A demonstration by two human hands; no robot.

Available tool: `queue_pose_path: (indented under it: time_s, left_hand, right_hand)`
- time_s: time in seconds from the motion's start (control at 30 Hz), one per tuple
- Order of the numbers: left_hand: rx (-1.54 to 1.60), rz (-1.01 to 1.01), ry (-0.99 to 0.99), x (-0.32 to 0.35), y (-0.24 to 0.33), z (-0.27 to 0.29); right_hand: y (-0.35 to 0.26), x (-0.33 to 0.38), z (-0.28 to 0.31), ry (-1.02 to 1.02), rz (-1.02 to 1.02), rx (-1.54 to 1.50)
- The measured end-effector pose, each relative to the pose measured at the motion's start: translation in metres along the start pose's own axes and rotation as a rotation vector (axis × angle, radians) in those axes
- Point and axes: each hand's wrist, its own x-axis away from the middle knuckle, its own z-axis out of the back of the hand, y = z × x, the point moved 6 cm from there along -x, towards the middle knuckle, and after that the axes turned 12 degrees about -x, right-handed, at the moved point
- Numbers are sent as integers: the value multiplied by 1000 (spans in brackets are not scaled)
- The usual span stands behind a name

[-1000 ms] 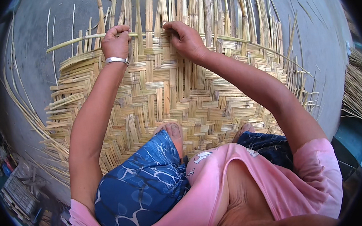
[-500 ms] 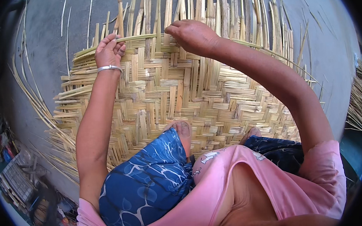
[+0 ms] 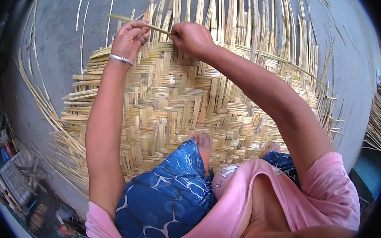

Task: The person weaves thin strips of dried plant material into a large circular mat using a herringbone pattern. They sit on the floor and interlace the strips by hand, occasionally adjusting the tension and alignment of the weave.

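Between my two hands runs a thin green-yellow split reed strip (image 3: 160, 30), slanting down from left to right. The fingers of my left hand (image 3: 130, 41), with a silver bangle at its wrist, pinch it near its free end, which sticks up past them and is blurred. My right hand (image 3: 193, 39) is closed on the strip lower down, its fingertips partly hidden behind the knuckles. Under both hands lies a woven reed mat (image 3: 167, 107) with a chevron pattern, its far edge made of loose upright reeds (image 3: 231, 17).
My bare foot (image 3: 203, 145) rests on the mat. Long loose strips (image 3: 33, 82) lie on the grey floor (image 3: 59, 44) to the left. A bundle of thin stalks (image 3: 375, 120) is at the far right. Clutter with a crate-like rack (image 3: 12, 180) stands at the lower left.
The strip's left part has lifted off the mat and now tilts upward. My left hand has moved up and closer to my right hand. The whole view has shifted slightly.
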Motion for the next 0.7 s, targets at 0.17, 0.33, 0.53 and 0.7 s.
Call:
queue_pose_path:
  time_s: [0.17, 0.33, 0.53, 0.7]
  left_hand:
    - [-496, 119, 52, -21, -6, -16]
    - [-1493, -66, 93, -55, -3, -32]
    - [-997, 321, -110, -40, 10, -45]
    - [-1055, 293, -89, -49, -11, -40]
  right_hand:
    - [2, -2, 3, 58, -81, -39]
    - [5, 1, 7, 107, -99, -184]
    - [10, 1, 15, 170, -98, -287]
    - [10, 6, 15, 170, -120, -345]
